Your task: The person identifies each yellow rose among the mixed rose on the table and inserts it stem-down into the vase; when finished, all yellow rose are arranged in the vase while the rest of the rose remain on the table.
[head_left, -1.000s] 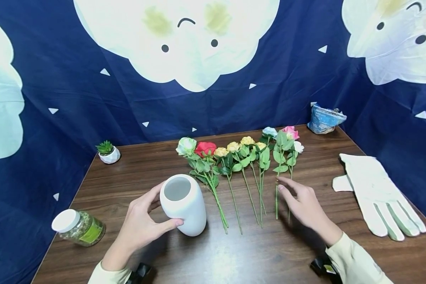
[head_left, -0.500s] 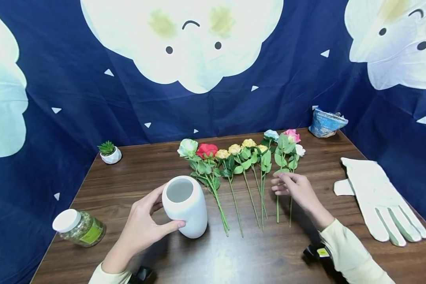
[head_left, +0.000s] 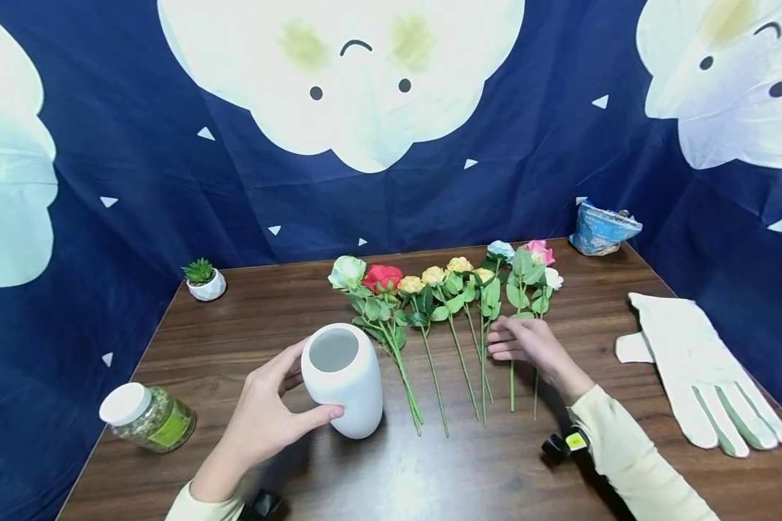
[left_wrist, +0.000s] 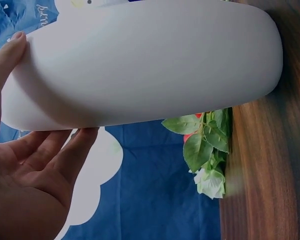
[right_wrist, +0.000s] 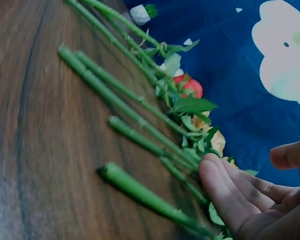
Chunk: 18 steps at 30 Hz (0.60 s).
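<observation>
**Inspector:** Firstly, the containers. What stands on the table (head_left: 430, 470)?

**Assistant:** One white vase (head_left: 342, 379), upright, near the front left of centre. Its mouth is open to the head camera and nothing shows inside it. The left hand (head_left: 263, 420) grasps it, thumb across the near side, fingers curled round the far side. The left wrist view confirms thumb and fingertips on the vase wall.

**Inspector:** Other containers?

**Assistant:** One clear jar (head_left: 146, 418) with a white lid, lying on its side at the left edge, filled with greenish matter I cannot identify. One small white pot (head_left: 205, 281) at the back left holding a green succulent. One blue pouch (head_left: 602, 228) at the back right; its contents are hidden.

**Inspector:** Count the flowers.

**Assistant:** Nine heads in a row just right of the vase, stems pointing toward the person: one pale green rose (head_left: 347, 271), one red rose (head_left: 381, 276), four yellow roses (head_left: 434, 275), one light blue rose (head_left: 499, 250), one pink rose (head_left: 538, 252) and one small white bloom (head_left: 552, 278). The leftmost stems lie just beside the vase.

**Inspector:** The right hand?

**Assistant:** The right hand (head_left: 524, 341) rests on the stems of the rightmost flowers, below the pink rose. Its fingers (right_wrist: 225, 192) are loosely bent and touch the stems; whether they pinch one I cannot tell.

**Inspector:** Anything else?

**Assistant:** One white glove (head_left: 697, 362), lying flat at the right, well apart from the flowers.
</observation>
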Each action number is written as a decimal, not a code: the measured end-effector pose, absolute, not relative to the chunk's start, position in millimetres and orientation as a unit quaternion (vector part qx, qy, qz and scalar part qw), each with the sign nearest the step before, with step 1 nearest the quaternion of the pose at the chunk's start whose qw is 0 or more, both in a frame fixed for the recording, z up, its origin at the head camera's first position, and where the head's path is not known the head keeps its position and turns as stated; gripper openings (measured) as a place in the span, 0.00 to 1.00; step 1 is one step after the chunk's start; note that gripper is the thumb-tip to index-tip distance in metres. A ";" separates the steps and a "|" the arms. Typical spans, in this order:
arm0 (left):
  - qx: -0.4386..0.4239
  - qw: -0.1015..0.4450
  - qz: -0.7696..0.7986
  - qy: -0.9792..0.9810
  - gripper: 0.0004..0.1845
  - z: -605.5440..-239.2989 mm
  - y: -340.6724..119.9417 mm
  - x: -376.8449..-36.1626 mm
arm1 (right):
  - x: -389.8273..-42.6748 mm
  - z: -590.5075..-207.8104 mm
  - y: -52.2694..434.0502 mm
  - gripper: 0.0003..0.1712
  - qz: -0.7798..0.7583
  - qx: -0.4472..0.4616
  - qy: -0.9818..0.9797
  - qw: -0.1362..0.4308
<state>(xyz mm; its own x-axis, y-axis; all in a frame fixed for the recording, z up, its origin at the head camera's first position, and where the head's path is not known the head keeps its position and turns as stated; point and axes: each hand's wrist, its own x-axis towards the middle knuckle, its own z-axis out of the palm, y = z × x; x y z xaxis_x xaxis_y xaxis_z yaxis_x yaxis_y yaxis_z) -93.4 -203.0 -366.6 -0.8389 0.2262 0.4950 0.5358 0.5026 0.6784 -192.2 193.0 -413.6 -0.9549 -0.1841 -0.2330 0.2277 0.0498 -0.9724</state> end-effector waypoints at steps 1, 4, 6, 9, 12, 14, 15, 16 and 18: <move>-0.225 0.174 -0.446 -0.849 0.47 -366.9 -203.1 -93.1 | -193.3 -415.5 192.7 0.28 -0.690 0.017 0.707 0.154; -0.227 0.175 -0.447 -0.847 0.47 -367.2 -203.6 -92.9 | -196.1 -420.3 192.7 0.28 -0.693 0.019 0.701 0.165; -0.226 0.175 -0.448 -0.847 0.47 -367.2 -203.7 -93.2 | -197.6 -422.6 192.6 0.29 -0.693 0.021 0.700 0.169; -0.225 0.174 -0.450 -0.846 0.47 -367.4 -203.5 -93.2 | -199.9 -424.6 191.2 0.28 -0.691 0.031 0.701 0.173; -0.225 0.172 -0.451 -0.846 0.46 -367.8 -203.2 -93.0 | -201.6 -426.4 189.4 0.27 -0.684 0.045 0.707 0.174; -0.225 0.171 -0.451 -0.846 0.46 -368.0 -203.0 -92.9 | -202.3 -427.8 188.3 0.25 -0.679 0.050 0.712 0.175; -0.225 0.171 -0.452 -0.846 0.46 -367.9 -203.0 -92.9 | -202.5 -428.5 187.5 0.25 -0.677 0.052 0.713 0.174; -0.225 0.171 -0.452 -0.846 0.46 -367.9 -203.0 -92.9 | -202.7 -429.1 187.1 0.25 -0.675 0.052 0.715 0.174; -0.226 0.173 -0.452 -0.845 0.46 -367.7 -203.2 -92.8 | -203.2 -430.0 186.2 0.25 -0.674 0.049 0.717 0.171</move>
<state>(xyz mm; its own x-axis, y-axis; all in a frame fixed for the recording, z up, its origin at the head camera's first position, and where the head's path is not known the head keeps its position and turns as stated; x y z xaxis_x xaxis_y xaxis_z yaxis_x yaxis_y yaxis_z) -92.8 -203.2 -367.7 -0.8383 0.2260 0.4962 0.5382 0.4891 0.6864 -203.2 186.2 -430.0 -0.9365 -0.1610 -0.3114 0.3011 0.0859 -0.9497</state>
